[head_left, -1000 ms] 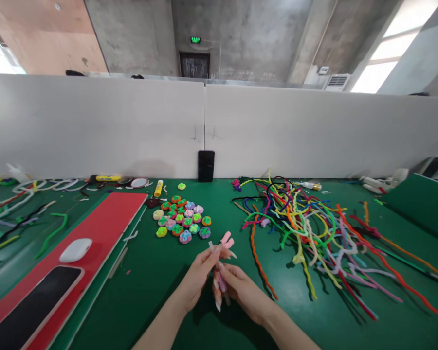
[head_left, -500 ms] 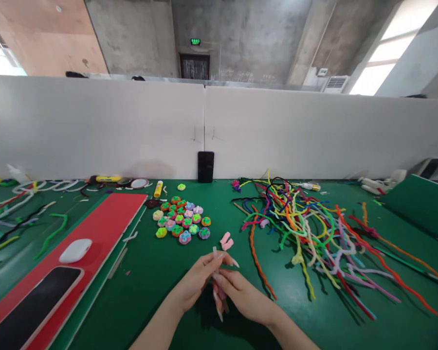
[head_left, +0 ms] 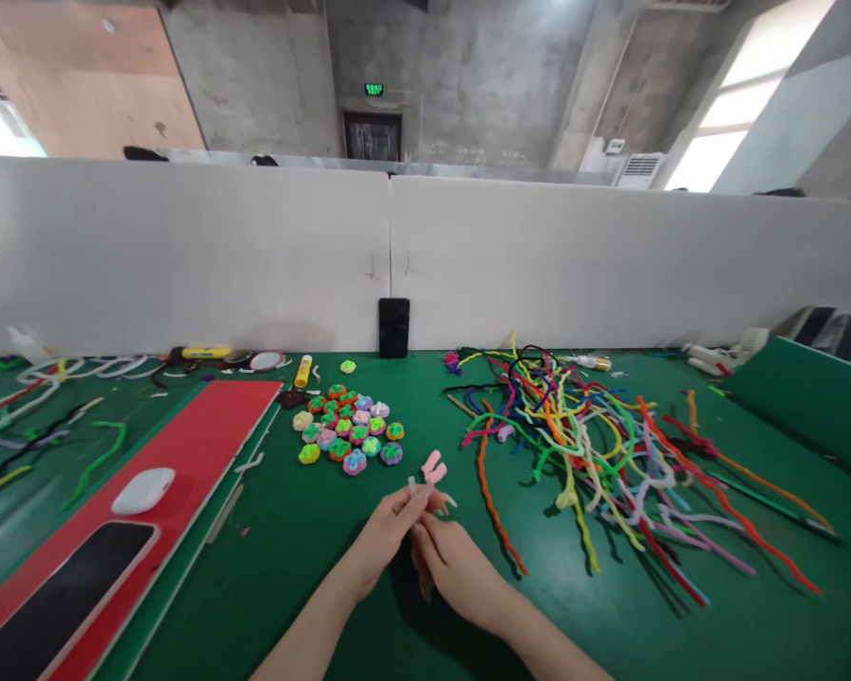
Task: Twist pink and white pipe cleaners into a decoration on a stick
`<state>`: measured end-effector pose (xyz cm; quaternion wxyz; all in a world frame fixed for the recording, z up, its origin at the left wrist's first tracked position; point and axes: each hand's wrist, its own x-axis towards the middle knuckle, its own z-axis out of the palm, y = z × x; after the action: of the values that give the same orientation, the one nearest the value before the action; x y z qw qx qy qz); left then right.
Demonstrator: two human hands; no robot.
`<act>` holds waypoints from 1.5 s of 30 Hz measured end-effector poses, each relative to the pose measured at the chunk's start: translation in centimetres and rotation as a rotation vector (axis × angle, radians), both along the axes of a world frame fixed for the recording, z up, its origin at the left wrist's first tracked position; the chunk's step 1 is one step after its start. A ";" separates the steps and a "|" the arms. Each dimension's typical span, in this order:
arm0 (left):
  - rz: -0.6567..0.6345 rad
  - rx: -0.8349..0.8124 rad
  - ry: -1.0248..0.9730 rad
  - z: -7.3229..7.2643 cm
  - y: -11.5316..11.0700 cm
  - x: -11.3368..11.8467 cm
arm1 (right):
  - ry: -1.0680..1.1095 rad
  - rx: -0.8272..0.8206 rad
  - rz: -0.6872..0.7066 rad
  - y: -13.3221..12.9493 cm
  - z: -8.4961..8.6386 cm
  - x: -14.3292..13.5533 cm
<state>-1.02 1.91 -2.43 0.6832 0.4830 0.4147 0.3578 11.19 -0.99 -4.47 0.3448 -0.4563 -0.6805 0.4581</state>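
My left hand [head_left: 391, 526] and my right hand [head_left: 451, 558] meet over the green table at the lower centre, fingers pressed together. What they pinch between them is mostly hidden behind the fingers. Just beyond my fingertips lies a small pink fuzzy piece [head_left: 435, 467], bent into a V. Several small flower-shaped fuzzy pieces [head_left: 358, 434] in many colours form a cluster ahead and to the left. On the right spreads a tangled heap of coloured fuzzy sticks [head_left: 574, 416], with an orange stick [head_left: 492, 501] at its near side.
A black phone [head_left: 394, 327] leans on the white partition [head_left: 255, 255]. On the left, a red board [head_left: 191, 445] carries a white case [head_left: 143, 491] and another phone [head_left: 63, 596]. A glue stick [head_left: 303, 372] stands behind the flowers. A green board [head_left: 808, 392] is at far right.
The view has shifted slightly. My right hand has turned a little, and its fingers now hide the pinkish bit that showed between my hands. The pieces on the table look unmoved.
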 end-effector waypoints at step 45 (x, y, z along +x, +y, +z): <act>0.465 0.771 0.701 -4.0 -3.3 1.0 | -0.410 0.543 -0.194 -1.7 -2.4 -2.0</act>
<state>-0.03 -1.35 -6.45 0.1824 0.6832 0.5514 0.4426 9.22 -2.69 -6.87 0.3518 -0.4926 -0.7862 0.1244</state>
